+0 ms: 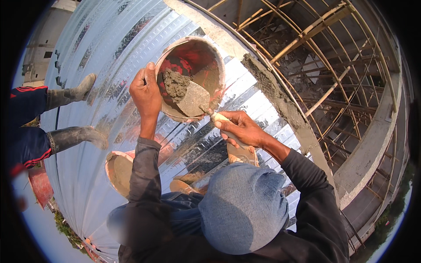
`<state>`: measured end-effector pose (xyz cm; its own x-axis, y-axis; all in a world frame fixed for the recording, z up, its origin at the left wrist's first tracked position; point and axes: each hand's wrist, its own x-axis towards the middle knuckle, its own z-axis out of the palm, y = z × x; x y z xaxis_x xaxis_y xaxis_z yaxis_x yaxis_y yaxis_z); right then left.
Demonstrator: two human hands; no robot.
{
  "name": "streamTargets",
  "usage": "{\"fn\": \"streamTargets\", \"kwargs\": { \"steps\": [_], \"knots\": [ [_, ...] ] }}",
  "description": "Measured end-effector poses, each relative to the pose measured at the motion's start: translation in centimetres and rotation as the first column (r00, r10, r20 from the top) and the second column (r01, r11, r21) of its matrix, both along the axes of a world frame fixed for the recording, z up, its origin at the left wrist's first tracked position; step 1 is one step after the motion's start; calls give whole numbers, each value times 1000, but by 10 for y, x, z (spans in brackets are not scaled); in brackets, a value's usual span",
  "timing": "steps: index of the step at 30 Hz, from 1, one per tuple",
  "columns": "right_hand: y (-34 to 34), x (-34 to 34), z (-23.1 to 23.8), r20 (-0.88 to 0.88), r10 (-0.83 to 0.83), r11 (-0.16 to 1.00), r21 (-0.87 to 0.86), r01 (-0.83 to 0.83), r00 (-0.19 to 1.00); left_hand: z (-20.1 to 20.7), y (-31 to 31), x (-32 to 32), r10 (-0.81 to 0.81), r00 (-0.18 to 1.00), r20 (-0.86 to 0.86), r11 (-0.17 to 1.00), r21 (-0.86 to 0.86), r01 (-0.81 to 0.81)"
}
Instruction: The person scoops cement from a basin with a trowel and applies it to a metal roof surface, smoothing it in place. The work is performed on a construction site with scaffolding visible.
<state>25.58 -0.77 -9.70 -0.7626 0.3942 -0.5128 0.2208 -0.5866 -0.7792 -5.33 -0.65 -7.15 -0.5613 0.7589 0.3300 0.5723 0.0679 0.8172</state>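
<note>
A mortar-smeared bucket with a reddish inside stands tilted in front of me. My left hand is closed on its left rim, thumb up along the edge. With its fingers wrapped round the pale handle, my right hand holds a trowel. The trowel's blade reaches into the bucket's mouth. Grey wet mortar is heaped against the blade's far left side. More mortar coats the bucket's inner wall; its bottom is partly hidden.
Ribbed shiny metal decking lies underfoot. Wet mortar runs along the concrete edge at right, beyond which the level drops to bamboo scaffolding. A second bucket stands near my left forearm. At left are another person's boots.
</note>
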Motion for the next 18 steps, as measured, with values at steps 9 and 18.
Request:
{"fn": "streamTargets", "kwargs": {
  "steps": [9,18],
  "knots": [
    [-1,83,54,200,-393,888,337,314,897,-24,-1,-41,72,973,220,997,7,-76],
    [24,102,-43,530,-613,355,848,-394,587,-26,12,-45,61,958,280,996,-84,-39]
  ]
}}
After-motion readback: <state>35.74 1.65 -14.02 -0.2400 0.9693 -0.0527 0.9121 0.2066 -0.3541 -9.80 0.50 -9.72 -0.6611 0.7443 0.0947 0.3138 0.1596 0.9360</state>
